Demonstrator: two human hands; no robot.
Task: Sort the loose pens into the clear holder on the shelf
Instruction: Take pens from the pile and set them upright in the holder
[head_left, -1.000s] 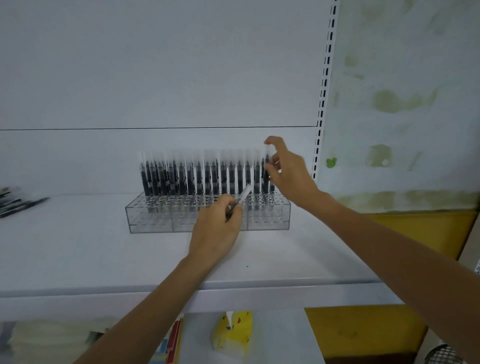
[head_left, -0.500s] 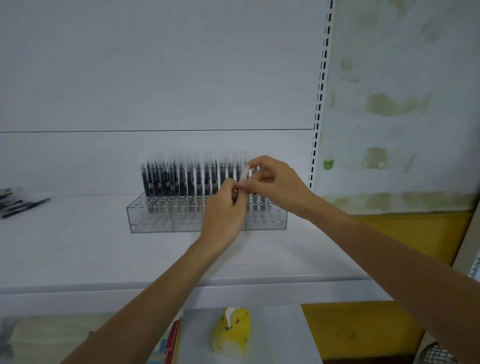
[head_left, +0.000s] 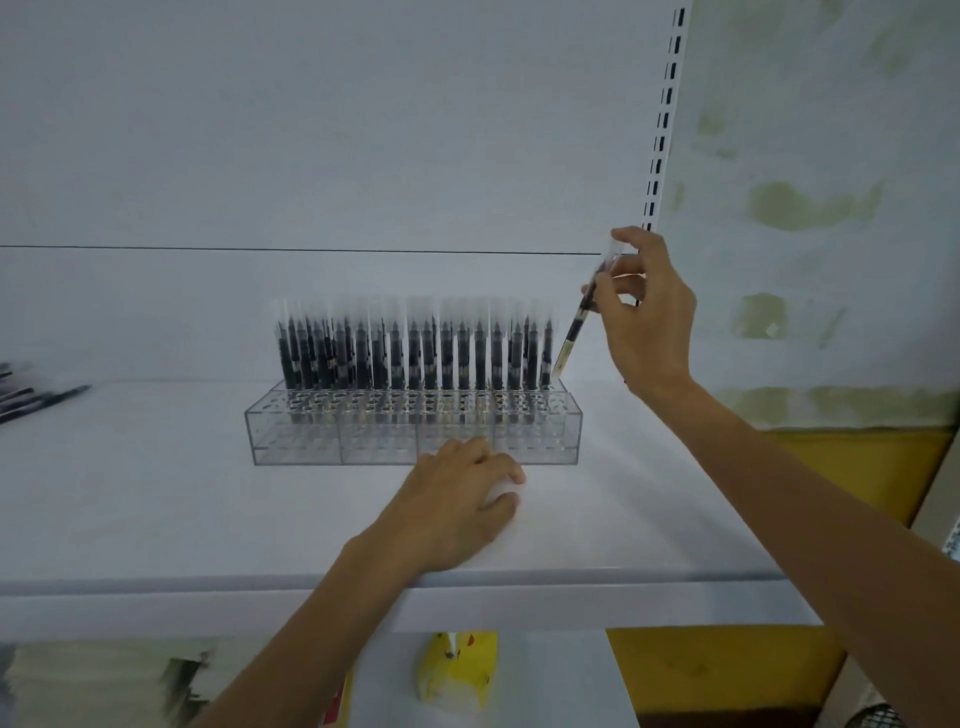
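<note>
Clear plastic holder (head_left: 415, 436), sitting on the white shelf (head_left: 156, 519) a bit back from the front edge. Its back rows were packed with standing pens (head_left: 415, 353), dark barrels with pale caps up top, all upright. The front rows of holes looked unfilled.

Our right hand (head_left: 644, 317) was up by the holder's right end, fingers and thumb pinched round the upper part of one pen (head_left: 574, 327). That pen was tilted, cap end high and leaning right, lower tip just above the back right corner of the holder and right beside the last standing pen. We couldn't tell if the tip was already in a hole or not.

Our left hand (head_left: 462, 499) rested on the shelf just in front of the holder, fingers loosely curled with nothing in them. The knuckles were right up against the front wall, touching or not, hard to say.

Far left on the same shelf lay a few loose pens (head_left: 36, 400), blurry, well apart from the holder. A slotted rail (head_left: 662, 130) ran up the right side, next to a stained wall (head_left: 810, 202). Below the shelf sat a yellow object (head_left: 457, 670).
</note>
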